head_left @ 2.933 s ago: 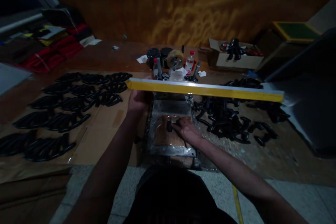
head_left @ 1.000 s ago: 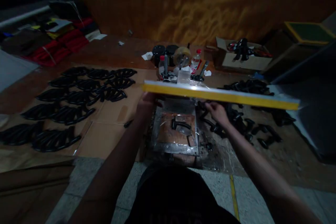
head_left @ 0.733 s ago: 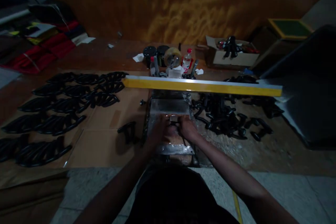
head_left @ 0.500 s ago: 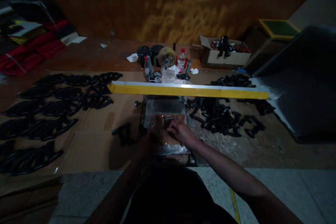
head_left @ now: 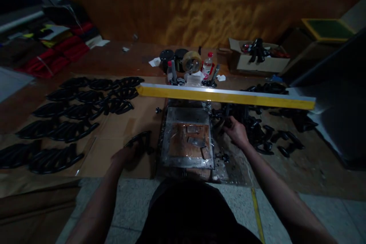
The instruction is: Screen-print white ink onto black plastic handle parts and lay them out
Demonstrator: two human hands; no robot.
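Observation:
Over the cardboard left of the press, my left hand (head_left: 128, 153) is closed at a black curved handle-like part (head_left: 145, 139); its fingertips lie in shadow. To the right of the press, my right hand (head_left: 236, 132) pinches another black part (head_left: 219, 125) at the near side of a tangled heap of the same parts (head_left: 254, 122). Between the hands lies a metal plate (head_left: 187, 115) with a brown, tape-covered block (head_left: 178, 141) on it. Small dark pads (head_left: 196, 142) sit on the block, and no black part rests there.
A yellow-and-silver bar (head_left: 225, 94) crosses above the plate. Rows of black parts (head_left: 65, 110) lie on the left cardboard. Behind stand a tape roll (head_left: 191, 61), a bottle (head_left: 207, 65) and an open carton (head_left: 261, 63). A large dark panel (head_left: 340, 95) is at right.
Both hands have left the block on the plate. My left hand has moved left to the cardboard, my right hand right to the heap. The view has shifted slightly left.

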